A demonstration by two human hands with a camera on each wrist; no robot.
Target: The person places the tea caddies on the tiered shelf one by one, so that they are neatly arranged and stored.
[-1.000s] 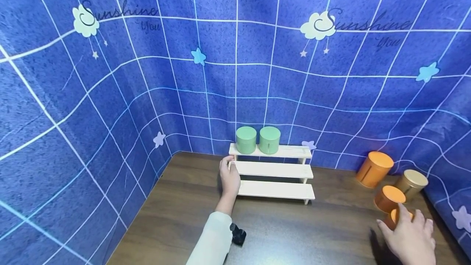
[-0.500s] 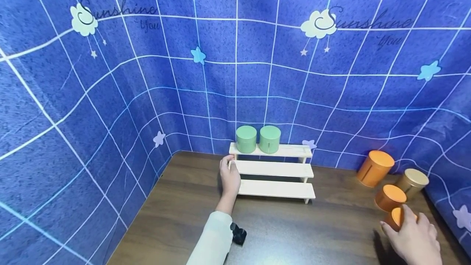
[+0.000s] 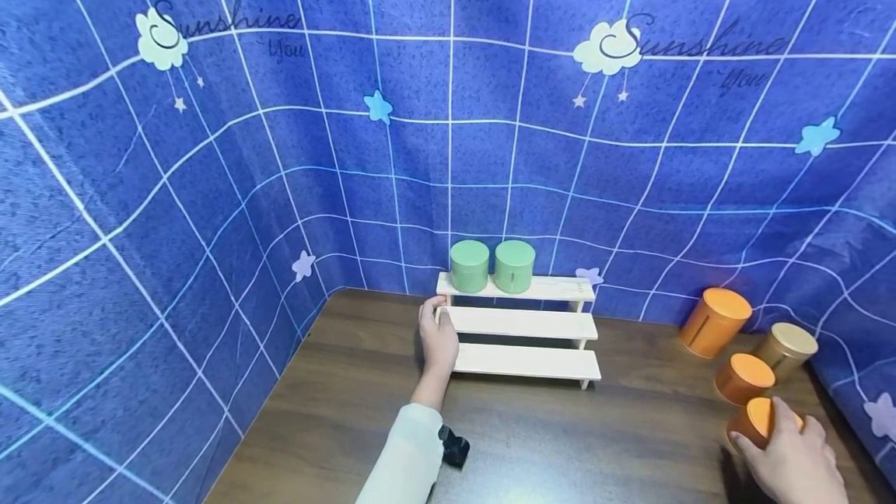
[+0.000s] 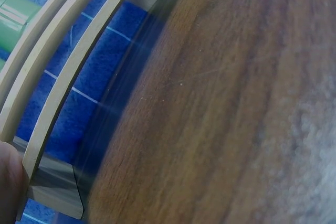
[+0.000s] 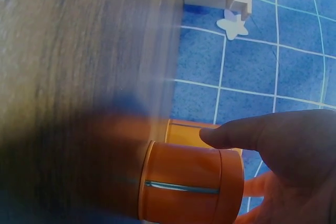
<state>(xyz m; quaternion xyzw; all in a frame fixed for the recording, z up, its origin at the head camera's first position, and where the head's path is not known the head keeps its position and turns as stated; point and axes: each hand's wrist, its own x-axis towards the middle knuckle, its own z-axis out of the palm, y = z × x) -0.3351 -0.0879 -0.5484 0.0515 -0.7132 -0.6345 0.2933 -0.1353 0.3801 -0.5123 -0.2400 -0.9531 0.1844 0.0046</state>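
Observation:
A white three-tier wooden display rack (image 3: 521, 362) stands on the table. My left hand (image 3: 438, 341) grips its left end, with the thumb against the shelf ends in the left wrist view. Two green round canisters (image 3: 469, 266) sit side by side on the top tier's left half. At the right, my right hand (image 3: 798, 449) is around a short orange canister (image 5: 181, 182), thumb along one side and fingers round the other. Just behind it is another short orange canister (image 3: 744, 379). The right fingertips are partly hidden by the canister.
A taller orange canister (image 3: 715, 323) and a gold canister (image 3: 787, 346) stand at the back right of the brown wooden table (image 3: 560, 442). A blue grid-patterned curtain (image 3: 490, 154) borders the table behind and on both sides.
My right hand has shifted slightly down and to the right, showing more of the nearest orange canister between thumb and fingers. My left hand and the rack have stayed put.

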